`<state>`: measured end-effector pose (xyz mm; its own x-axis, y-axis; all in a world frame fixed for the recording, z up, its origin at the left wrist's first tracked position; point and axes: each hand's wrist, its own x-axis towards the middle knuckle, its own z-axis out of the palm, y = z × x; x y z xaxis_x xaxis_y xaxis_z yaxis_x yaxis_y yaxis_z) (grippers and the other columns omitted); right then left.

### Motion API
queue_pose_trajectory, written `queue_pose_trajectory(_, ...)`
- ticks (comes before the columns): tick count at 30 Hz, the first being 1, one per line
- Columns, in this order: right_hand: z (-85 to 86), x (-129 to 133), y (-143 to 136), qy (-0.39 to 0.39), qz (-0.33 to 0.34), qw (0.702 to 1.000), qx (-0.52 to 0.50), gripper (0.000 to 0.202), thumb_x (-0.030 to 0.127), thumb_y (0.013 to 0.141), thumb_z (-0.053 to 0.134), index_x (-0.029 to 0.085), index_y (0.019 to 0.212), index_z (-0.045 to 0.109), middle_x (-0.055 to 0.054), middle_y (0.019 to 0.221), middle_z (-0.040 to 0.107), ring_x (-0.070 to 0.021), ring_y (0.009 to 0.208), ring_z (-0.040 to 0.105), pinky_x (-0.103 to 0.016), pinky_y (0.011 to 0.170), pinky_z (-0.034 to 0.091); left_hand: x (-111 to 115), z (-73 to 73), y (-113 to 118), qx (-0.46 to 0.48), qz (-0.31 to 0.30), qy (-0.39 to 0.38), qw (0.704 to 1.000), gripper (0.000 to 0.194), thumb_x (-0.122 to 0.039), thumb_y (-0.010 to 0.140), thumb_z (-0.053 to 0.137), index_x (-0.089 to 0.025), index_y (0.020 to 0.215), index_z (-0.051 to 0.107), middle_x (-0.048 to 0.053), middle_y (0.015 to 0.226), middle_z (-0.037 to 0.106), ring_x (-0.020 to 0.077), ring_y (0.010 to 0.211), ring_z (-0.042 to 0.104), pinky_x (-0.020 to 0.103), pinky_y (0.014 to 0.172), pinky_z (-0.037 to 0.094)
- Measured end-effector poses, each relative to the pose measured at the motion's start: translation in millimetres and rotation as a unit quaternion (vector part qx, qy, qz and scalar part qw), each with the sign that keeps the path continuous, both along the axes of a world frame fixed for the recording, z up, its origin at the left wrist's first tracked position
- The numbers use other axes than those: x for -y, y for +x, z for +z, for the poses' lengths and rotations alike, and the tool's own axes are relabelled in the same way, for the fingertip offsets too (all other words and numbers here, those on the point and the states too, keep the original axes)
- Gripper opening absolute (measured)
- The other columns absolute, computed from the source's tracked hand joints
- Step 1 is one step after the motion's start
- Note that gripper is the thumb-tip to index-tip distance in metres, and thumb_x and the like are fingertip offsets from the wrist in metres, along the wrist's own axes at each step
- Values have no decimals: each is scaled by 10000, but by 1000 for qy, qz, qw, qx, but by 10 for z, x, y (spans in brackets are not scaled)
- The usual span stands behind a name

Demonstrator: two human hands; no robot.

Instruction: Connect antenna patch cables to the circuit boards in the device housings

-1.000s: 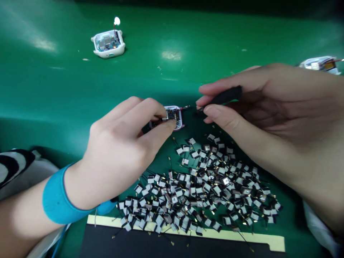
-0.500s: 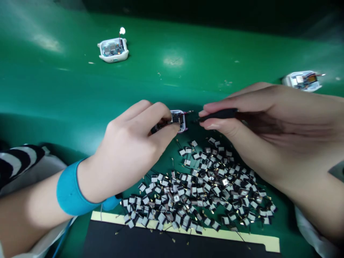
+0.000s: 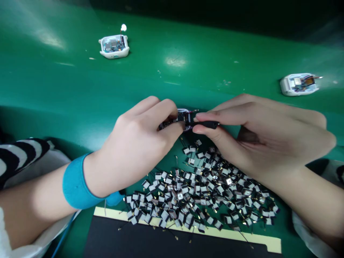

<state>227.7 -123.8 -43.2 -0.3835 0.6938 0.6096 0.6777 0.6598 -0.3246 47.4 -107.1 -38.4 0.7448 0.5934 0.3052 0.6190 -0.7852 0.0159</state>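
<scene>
My left hand point(image 3: 139, 139), with a blue wrist strap point(image 3: 76, 182), is closed on a small open watch case point(image 3: 185, 115) that shows a dark circuit board. Its fingers cover the left part of the case, and a thin wire with a bright end sticks out at the right. Thumb and forefinger of my right hand point(image 3: 258, 132) pinch a short, slim black tool point(image 3: 208, 124). The tool's front end lies at the right edge of the case; whether it touches the board I cannot tell.
Below my hands a pile of small grey-and-black parts with thin leads point(image 3: 188, 193) spreads over the green mat point(image 3: 150, 79). A black sheet with a pale yellow edge point(image 3: 242, 234) lies in front. White open watch cases stand at back left point(image 3: 115, 55) and right point(image 3: 287, 87).
My right hand has moved left, bringing the black tool from beside the watch case to its right edge. My left hand still holds the case.
</scene>
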Motion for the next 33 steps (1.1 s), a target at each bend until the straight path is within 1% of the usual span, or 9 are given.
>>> queue_pose_trajectory(2, 4, -6, -10, -15, 14, 1000, 5, 54, 191, 745, 593, 196, 704, 627, 14, 717, 639, -106, 630, 598, -197, 491, 481, 2, 9, 2, -8, 3, -7, 1000, 297, -175, 826, 375, -167, 588, 552, 19, 752, 537, 126, 683, 515, 245, 543, 407)
queue_pose_trajectory(6, -17, -12, -29, -99, 9, 995, 29, 124, 196, 769, 552, 185, 660, 612, 2, 683, 615, -102, 591, 573, -220, 494, 461, 5, 20, 13, -14, 9, -11, 1000, 321, -176, 827, 365, -165, 571, 558, 19, 723, 540, 129, 664, 520, 248, 528, 406)
queue_pose_trajectory(8, -46, -6, -32, -86, -12, 996, 18, 124, 224, 764, 557, 186, 654, 599, 4, 628, 584, -102, 554, 538, -236, 472, 435, 2, 21, 20, -9, 10, -20, 1000, 313, -171, 825, 374, -172, 597, 587, 25, 704, 548, 144, 655, 523, 264, 525, 409)
queue_pose_trajectory(11, -92, 7, -31, -30, -29, 999, -4, 109, 216, 749, 576, 194, 645, 554, 7, 606, 556, -108, 577, 518, -242, 470, 414, -8, 23, 27, -2, 15, -39, 999, 297, -167, 825, 387, -186, 651, 627, 27, 702, 560, 155, 651, 520, 282, 536, 410)
queue_pose_trajectory(14, -126, -4, -35, -7, -12, 1000, -20, 138, 171, 730, 585, 204, 622, 506, 10, 629, 566, -114, 596, 523, -252, 460, 391, -16, 29, 29, -9, 22, -54, 998, 311, -188, 840, 367, -199, 682, 635, 14, 721, 558, 136, 659, 509, 270, 559, 403)
queue_pose_trajectory(17, -157, -41, -45, 10, 11, 997, -75, 161, 145, 699, 600, 204, 600, 486, 16, 615, 564, -120, 563, 524, -261, 428, 358, -22, 29, 26, -11, 21, -60, 998, 322, -193, 844, 350, -200, 690, 633, 13, 721, 554, 135, 666, 501, 269, 571, 403)
queue_pose_trajectory(22, -185, -81, -51, -8, 31, 993, -111, 161, 159, 706, 589, 205, 608, 469, 16, 610, 566, -127, 554, 534, -258, 403, 345, -27, 11, 15, 6, 6, -44, 999, 290, -194, 831, 380, -195, 660, 614, 9, 690, 556, 131, 609, 474, 266, 537, 399)
queue_pose_trajectory(25, -192, -76, -48, -30, 20, 994, -108, 166, 204, 751, 553, 221, 617, 456, 22, 614, 564, -128, 562, 528, -257, 414, 370, -32, 2, 9, 11, 0, -37, 999, 257, -186, 823, 401, -196, 670, 608, 5, 689, 559, 128, 606, 473, 261, 541, 404)
queue_pose_trajectory(33, -202, -85, -44, -64, 30, 990, -120, 169, 275, 774, 529, 222, 632, 455, 20, 616, 550, -128, 587, 527, -265, 491, 446, -37, -14, 8, 24, 2, -34, 999, 256, -167, 817, 379, -201, 685, 596, 0, 691, 561, 128, 595, 474, 258, 541, 400)
